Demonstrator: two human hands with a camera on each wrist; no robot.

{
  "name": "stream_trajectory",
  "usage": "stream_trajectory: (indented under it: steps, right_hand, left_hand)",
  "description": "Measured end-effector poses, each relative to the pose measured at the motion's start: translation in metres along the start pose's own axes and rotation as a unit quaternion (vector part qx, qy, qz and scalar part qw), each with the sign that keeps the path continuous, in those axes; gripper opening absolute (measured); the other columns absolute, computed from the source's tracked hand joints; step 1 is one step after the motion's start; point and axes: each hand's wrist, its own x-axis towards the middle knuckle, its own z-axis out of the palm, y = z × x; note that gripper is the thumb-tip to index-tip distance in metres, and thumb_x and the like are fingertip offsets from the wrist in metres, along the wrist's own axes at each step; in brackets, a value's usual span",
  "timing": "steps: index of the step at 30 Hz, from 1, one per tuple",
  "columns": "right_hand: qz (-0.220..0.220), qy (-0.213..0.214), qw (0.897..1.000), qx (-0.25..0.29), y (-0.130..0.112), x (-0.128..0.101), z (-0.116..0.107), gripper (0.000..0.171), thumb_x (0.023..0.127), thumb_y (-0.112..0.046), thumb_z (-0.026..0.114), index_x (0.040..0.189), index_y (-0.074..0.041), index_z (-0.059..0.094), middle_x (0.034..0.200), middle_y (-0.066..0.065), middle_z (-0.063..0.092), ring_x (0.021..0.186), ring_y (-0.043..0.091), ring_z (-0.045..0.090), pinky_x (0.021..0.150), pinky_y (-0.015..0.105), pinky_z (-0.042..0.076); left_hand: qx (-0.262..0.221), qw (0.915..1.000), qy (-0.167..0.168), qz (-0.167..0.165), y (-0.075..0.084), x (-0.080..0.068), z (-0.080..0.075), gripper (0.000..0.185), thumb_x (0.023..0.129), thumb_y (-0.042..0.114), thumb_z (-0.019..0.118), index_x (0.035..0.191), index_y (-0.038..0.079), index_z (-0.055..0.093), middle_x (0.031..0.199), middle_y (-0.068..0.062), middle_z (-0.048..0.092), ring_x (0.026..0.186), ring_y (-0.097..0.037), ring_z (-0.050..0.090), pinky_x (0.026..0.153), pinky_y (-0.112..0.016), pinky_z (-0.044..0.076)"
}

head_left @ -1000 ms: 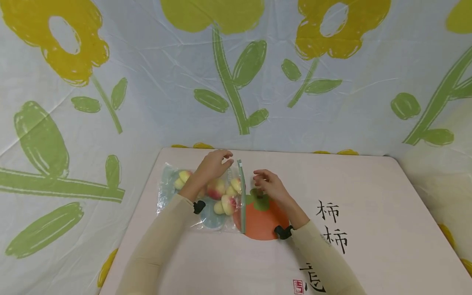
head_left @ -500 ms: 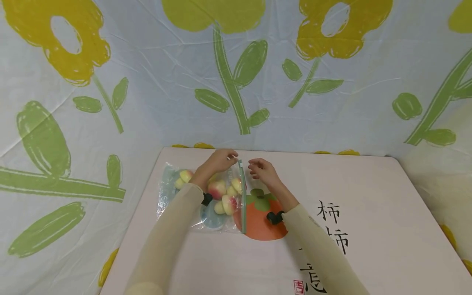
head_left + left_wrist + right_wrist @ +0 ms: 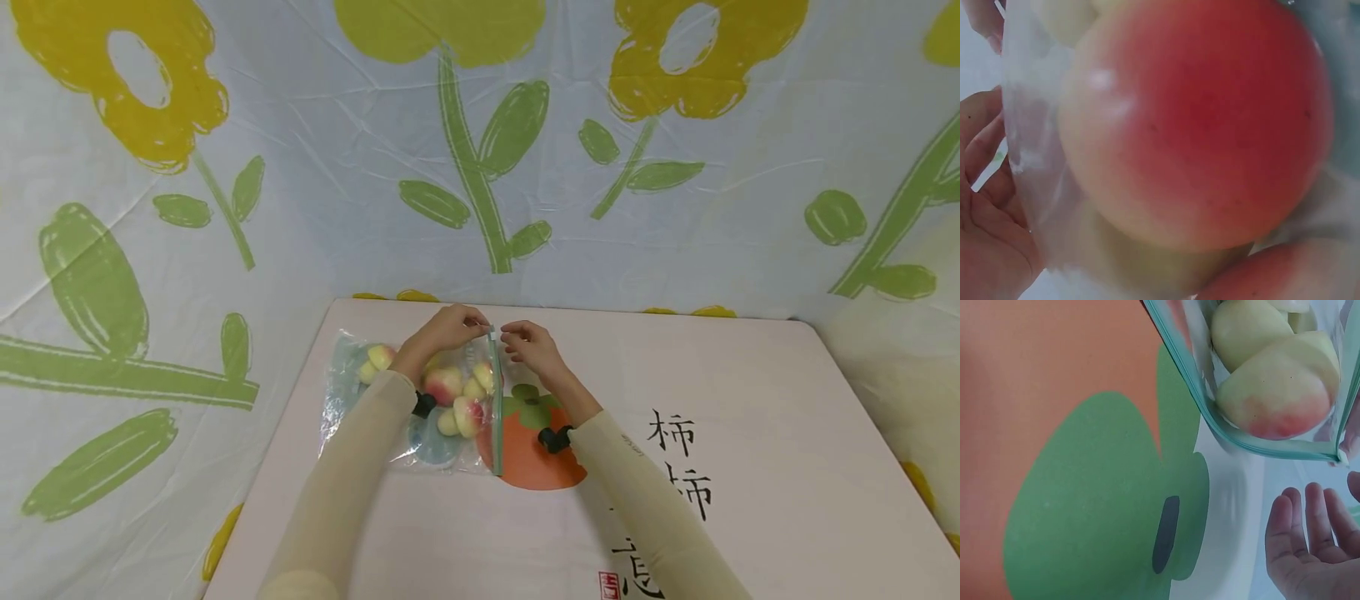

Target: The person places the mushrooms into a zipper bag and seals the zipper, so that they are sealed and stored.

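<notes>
A clear zip-lock bag (image 3: 412, 454) with a teal zip edge (image 3: 497, 417) lies flat on the table. Inside it are several pale yellow, red-blushed pieces (image 3: 444, 386), mushroom-like in shape; one large red rounded top (image 3: 1204, 119) fills the left wrist view. My left hand (image 3: 448, 327) reaches over the bag and pinches its far corner at the end of the zip. Just across the zip, my right hand (image 3: 534, 346) hovers with loosely bent fingers (image 3: 1316, 519) close to that corner, holding nothing. The right wrist view shows the bag's mouth parted, with pieces (image 3: 1279, 387) visible within.
The pink table cover (image 3: 450, 533) bears a printed orange persimmon (image 3: 525, 458), black characters (image 3: 671, 433) and a red seal (image 3: 608, 585). Behind the table's far edge hangs a white cloth (image 3: 360, 208) with printed flowers.
My left hand has moved right to the zip's far end and taken hold of the corner. My right hand has moved away from me and left, toward the same corner. The bag has stayed put.
</notes>
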Motion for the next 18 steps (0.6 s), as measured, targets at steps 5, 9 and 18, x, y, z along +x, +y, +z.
stream_trajectory:
  steps: [5,9,18]
  right_hand:
    - [-0.003,-0.011,1.000,-0.010,0.000,0.005,0.004,0.032,0.100,-0.022,0.064,0.121,0.001,0.064,0.111,0.016,0.066,0.102,0.041,0.063,0.089,0.052,0.051]
    - [0.000,-0.017,1.000,-0.014,0.000,0.009,0.007,0.028,0.099,-0.023,0.066,0.113,0.001,0.068,0.107,0.014,0.068,0.098,0.040,0.064,0.088,0.052,0.051]
    - [0.006,-0.019,1.000,-0.018,0.002,0.011,0.008,0.023,0.099,-0.020,0.065,0.105,0.002,0.069,0.100,0.013,0.067,0.095,0.040,0.063,0.086,0.052,0.051]
  left_hand:
    - [-0.014,0.9999,0.004,0.007,-0.003,0.001,0.002,0.021,0.101,0.027,0.061,0.109,0.011,0.073,0.100,-0.004,0.071,0.089,-0.019,0.065,0.079,-0.037,0.052]
    - [-0.024,0.9997,0.007,0.006,-0.004,0.002,0.004,0.021,0.102,0.027,0.060,0.107,0.011,0.072,0.098,-0.008,0.070,0.084,-0.020,0.063,0.074,-0.036,0.051]
    - [-0.021,0.9993,0.027,0.012,-0.007,0.004,0.008,0.019,0.102,0.024,0.060,0.103,0.010,0.072,0.091,-0.002,0.068,0.082,-0.019,0.063,0.074,-0.035,0.051]
